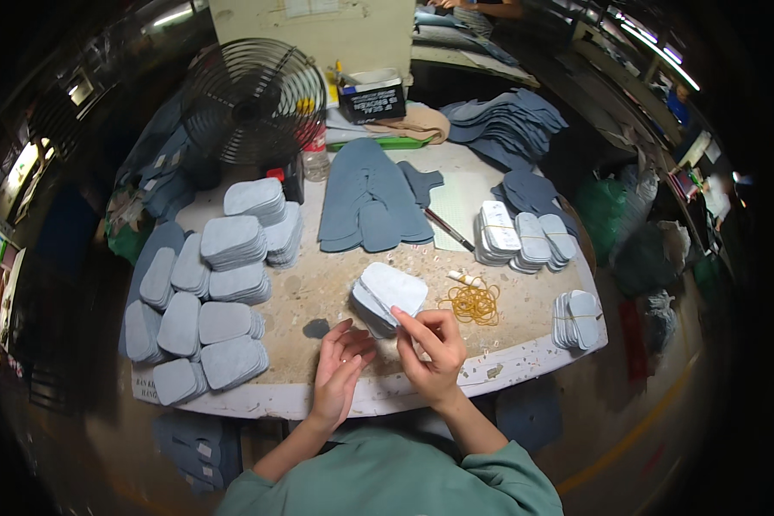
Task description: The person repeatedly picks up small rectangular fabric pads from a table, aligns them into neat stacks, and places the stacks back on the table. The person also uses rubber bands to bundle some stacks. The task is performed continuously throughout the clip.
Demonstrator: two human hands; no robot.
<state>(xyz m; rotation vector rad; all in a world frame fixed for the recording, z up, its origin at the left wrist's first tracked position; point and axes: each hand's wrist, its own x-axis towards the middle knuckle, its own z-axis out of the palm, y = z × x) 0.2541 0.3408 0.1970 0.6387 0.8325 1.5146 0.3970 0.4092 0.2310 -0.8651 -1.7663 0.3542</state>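
A stack of pale grey-blue fabric pieces with rounded corners [396,284] lies near the middle front of the table, its upper pieces turned against the lower ones. My right hand [434,353] is at the stack's near edge, index finger stretched to it and the other fingers curled. Whether the fingertip presses on the stack or just hovers, I cannot tell. Palm up and fingers loosely bent apart, my left hand [342,365] holds nothing just left of it. A small dark scrap [316,328] lies beyond the left hand. Right of the stack are loose yellow rubber bands [473,304] and a small white tube [464,278].
Several similar stacks [234,241] fill the table's left side. Banded bundles [496,234] stand at the right, another [576,320] near the right edge. Farther back are large dark blue cut pieces [365,193], a pen [450,230], a black fan [254,101] and a bottle [316,159].
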